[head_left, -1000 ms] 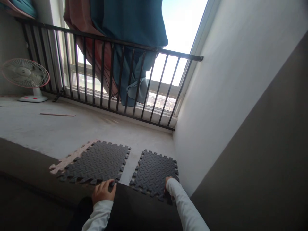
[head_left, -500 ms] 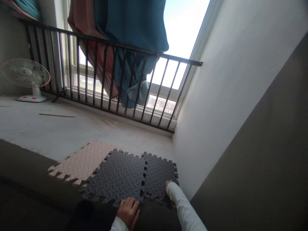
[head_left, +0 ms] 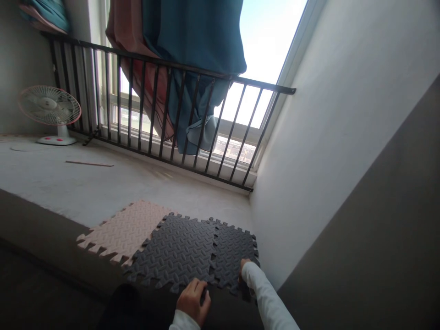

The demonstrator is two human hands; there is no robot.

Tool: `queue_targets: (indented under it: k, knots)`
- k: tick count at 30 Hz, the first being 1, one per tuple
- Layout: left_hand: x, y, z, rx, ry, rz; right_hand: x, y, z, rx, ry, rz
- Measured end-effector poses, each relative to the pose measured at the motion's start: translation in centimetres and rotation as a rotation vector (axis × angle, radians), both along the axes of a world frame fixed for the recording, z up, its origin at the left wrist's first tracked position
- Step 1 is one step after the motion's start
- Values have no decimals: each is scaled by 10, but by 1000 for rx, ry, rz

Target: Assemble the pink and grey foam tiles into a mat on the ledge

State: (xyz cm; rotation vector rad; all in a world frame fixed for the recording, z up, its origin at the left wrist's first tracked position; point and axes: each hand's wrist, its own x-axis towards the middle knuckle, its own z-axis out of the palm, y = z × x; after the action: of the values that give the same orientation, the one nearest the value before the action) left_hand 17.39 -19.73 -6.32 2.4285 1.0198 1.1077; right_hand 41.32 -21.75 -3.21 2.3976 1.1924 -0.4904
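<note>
Two dark grey foam puzzle mats lie side by side on the concrete floor. The left grey mat (head_left: pixel 177 252) butts against the right grey mat (head_left: pixel 232 254) at their toothed edges. A pink foam mat (head_left: pixel 125 229) lies partly under the left grey one. My left hand (head_left: pixel 193 302) rests at the near edge of the left grey mat, fingers curled over it. My right hand (head_left: pixel 243 268) presses the near edge of the right grey mat; its sleeve hides most of the fingers.
A black metal railing (head_left: pixel 172 110) runs along the window, with teal and pink fabric (head_left: pixel 192 50) draped over it. A small white fan (head_left: pixel 51 110) stands at far left, a thin stick (head_left: pixel 89 163) lies on the floor. A white wall (head_left: pixel 326 137) closes the right side.
My left hand slid the left grey mat rightward off the pink mat until it met the right grey mat. The pink mat is now mostly uncovered. My right hand stayed in place.
</note>
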Motion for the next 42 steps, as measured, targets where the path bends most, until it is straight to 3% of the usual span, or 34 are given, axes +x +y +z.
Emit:
queue_targets:
  k: [3,7,13,18,21,27,40,42]
  knots:
    - [15,-17,10,-138,-18,-73,-5,-1,8,-63,3,-107]
    - [31,-37,12,-187,36,-222,-10,-2,16,-33,46,-120]
    - [41,-43,14,-265,255,-293,-13,-3,19,-21,31,-113]
    - [41,-30,21,-359,572,-217,-16,-6,22,-25,32,-145]
    - [40,-25,15,-379,675,-226,-16,-8,22,-30,26,-162]
    - [40,-19,2,-357,644,-197,-13,-8,14,-18,8,-156]
    - [29,47,26,-371,714,-87,-6,-7,0,-35,-13,-164]
    - [24,60,28,-370,726,-50,-6,-7,1,13,11,-105]
